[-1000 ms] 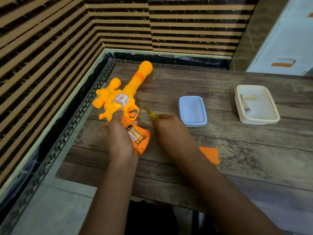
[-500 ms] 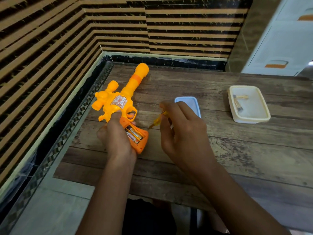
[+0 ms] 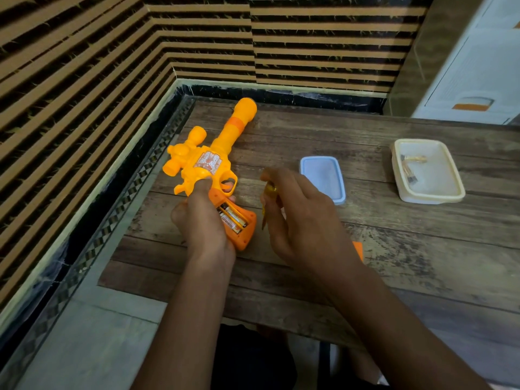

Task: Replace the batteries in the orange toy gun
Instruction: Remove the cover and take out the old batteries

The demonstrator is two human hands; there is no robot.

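Old batteries exposed in the toy gun's open grip, ready for prying out.

The toy gun [image 3: 209, 164] lies on the desk [image 3: 394, 249]; the left hand [image 3: 202, 220] clamps its handle beside the batteries [image 3: 233, 218], while the right hand [image 3: 298, 218] curls around a small screwdriver [image 3: 267, 204]. The gun looks like light, stiff, smooth plastic, probably prone to sliding, so pinning the handle seems wisest.
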